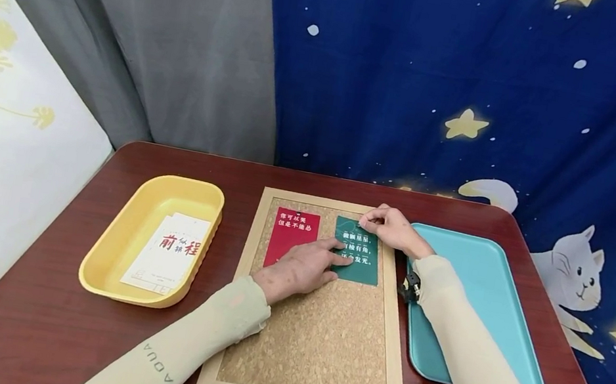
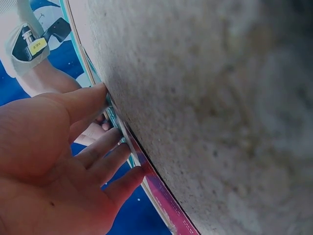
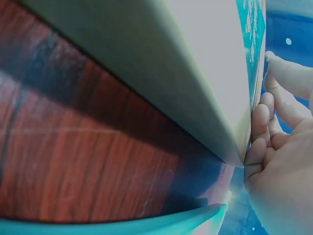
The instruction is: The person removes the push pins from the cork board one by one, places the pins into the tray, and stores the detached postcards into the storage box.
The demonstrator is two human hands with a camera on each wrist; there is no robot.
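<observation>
A cork board (image 1: 316,339) with a light wood frame lies on the table. On its upper part lie a red card (image 1: 289,236) with white writing, a small dark spot at its top edge, and a green card (image 1: 364,273) to its right. My left hand (image 1: 299,267) rests across the red card's lower right, its outstretched fingers pressing the green card. Thumb and forefinger of my right hand (image 1: 392,228) pinch a small pale push pin (image 3: 267,56) at the green card's top edge. The pin is mostly hidden by the fingertips.
On the left stands a yellow basket (image 1: 112,242) with white printed cards (image 1: 167,257) in it. A teal tray (image 1: 499,313) lies right of the board, under the right forearm. Curtains (image 1: 370,95) hang behind the dark red table (image 1: 33,310).
</observation>
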